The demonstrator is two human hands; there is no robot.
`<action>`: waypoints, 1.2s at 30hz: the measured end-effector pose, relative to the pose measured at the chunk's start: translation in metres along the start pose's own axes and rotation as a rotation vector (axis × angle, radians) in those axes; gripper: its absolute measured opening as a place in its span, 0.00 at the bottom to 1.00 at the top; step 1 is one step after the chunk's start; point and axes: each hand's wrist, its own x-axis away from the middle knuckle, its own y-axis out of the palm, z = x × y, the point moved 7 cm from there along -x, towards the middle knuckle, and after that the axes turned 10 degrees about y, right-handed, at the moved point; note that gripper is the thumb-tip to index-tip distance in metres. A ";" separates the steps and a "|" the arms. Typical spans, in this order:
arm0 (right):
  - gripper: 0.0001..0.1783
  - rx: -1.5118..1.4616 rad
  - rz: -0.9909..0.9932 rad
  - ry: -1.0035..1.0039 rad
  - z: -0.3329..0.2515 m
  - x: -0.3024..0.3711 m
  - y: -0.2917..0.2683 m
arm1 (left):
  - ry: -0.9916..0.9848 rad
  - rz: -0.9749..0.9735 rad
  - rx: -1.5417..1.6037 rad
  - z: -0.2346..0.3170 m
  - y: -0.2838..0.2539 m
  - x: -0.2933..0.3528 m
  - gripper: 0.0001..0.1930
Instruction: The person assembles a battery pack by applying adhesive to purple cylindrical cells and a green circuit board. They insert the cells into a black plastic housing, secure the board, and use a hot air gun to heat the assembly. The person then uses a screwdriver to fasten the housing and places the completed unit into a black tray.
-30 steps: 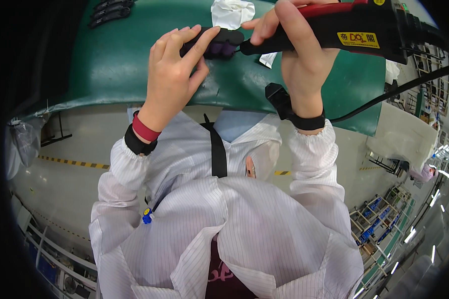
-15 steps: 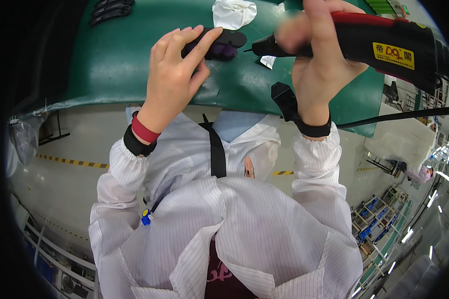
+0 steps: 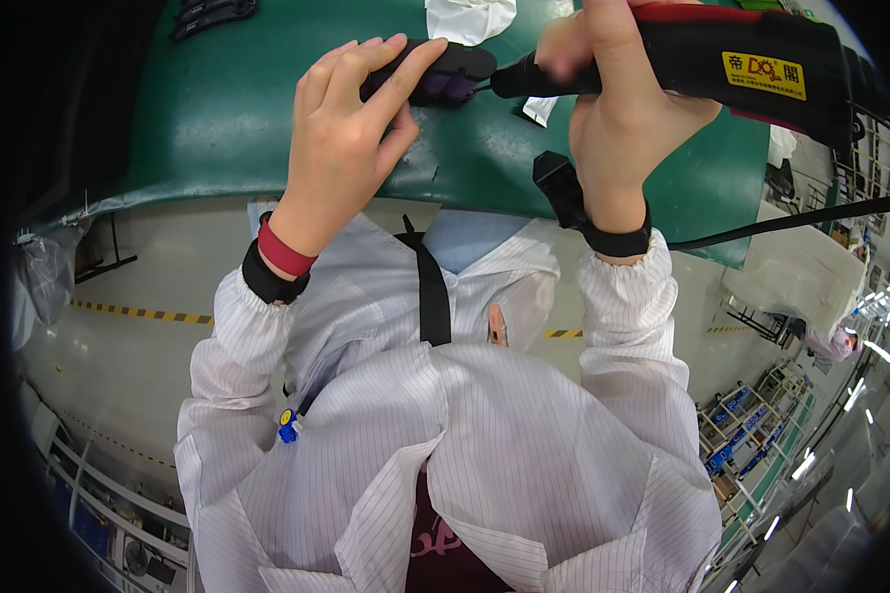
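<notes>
left hand (image 3: 346, 128): we see fingers curled down, pinning the black part (image 3: 435, 79) to the mat (image 3: 218, 128)
right hand (image 3: 623, 109): we see it wrapped tight round the driver (image 3: 732, 64), wrist strap on
driver: red-black, cabled, tip meeting the part's right end
part: small, dark, purple patch, lying on the mat between both hands
cloth (image 3: 470, 17): white, crumpled, just beyond the part
containers: we can't make out any on the mat
</notes>
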 end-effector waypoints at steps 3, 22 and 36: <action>0.12 -0.064 -0.003 -0.003 0.004 0.001 -0.003 | 0.000 0.003 -0.005 0.000 0.001 0.001 0.32; 0.13 -0.061 -0.004 -0.032 0.003 0.002 -0.003 | -0.006 -0.006 -0.001 -0.001 0.002 0.002 0.31; 0.13 -0.158 -0.223 -0.052 0.021 0.007 -0.001 | -0.012 -0.014 0.018 -0.001 0.002 0.003 0.32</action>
